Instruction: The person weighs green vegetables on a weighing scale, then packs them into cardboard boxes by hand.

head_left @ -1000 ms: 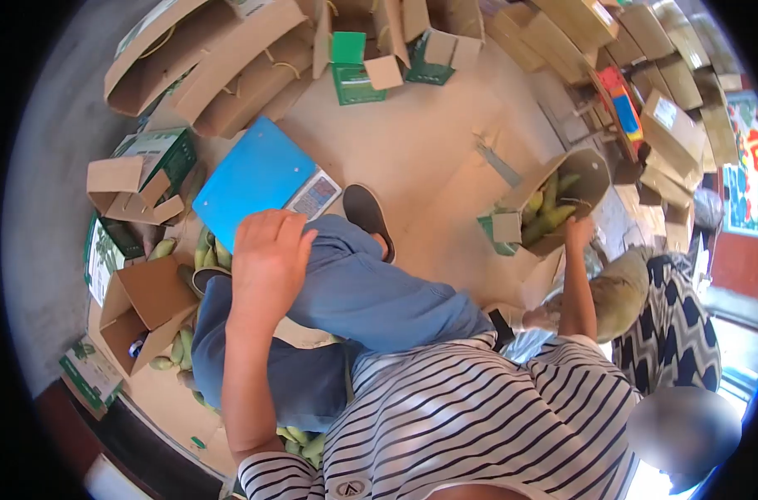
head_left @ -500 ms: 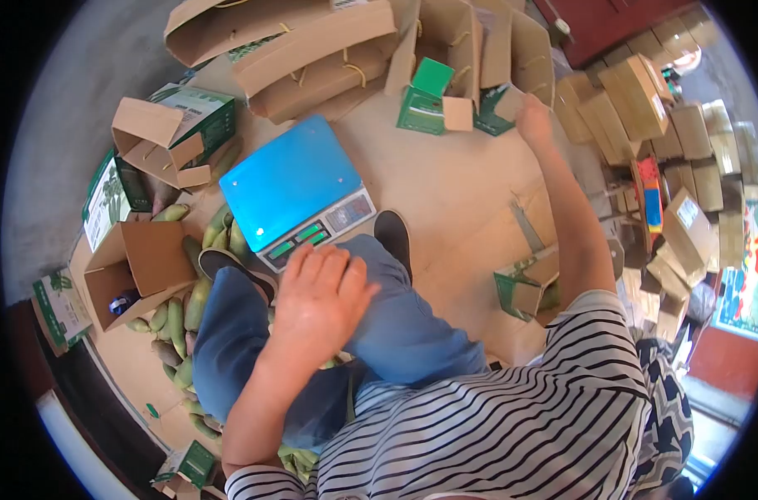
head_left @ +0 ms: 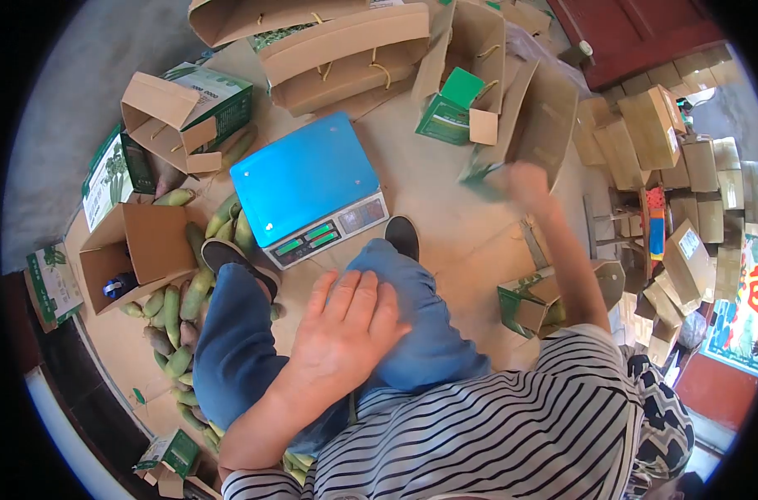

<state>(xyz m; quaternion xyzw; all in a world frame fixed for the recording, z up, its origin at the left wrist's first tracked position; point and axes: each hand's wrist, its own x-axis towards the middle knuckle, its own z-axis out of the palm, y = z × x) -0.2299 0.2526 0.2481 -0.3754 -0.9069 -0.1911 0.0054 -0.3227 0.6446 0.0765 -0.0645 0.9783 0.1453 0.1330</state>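
Observation:
My left hand [head_left: 346, 325] hovers over or rests on my bent knee, its fingers stretched out and nothing in it. A blue-topped digital scale [head_left: 304, 179] with lit green displays stands on the floor in front of my feet. At the right, my right hand [head_left: 525, 187], smeared by motion, is closed at the near edge of an open cardboard box [head_left: 547, 125] with a green printed flap. The box tilts toward me; its exact fingertip hold is blurred. Just left of it stands another open box with a green flap [head_left: 446, 121].
Long green radish-like vegetables [head_left: 172, 321] lie heaped left of my feet. An open carton [head_left: 158, 250] holds a blue object. Large brown boxes with rope handles [head_left: 346, 62] line the back. Stacked cartons [head_left: 646, 133] stand at the right, and a small green box [head_left: 529, 300] lies near my right arm.
My right hand has drawn back toward me, and the cardboard box at it has come nearer and tilted. My left hand has slid slightly right and down. The view has shifted a little.

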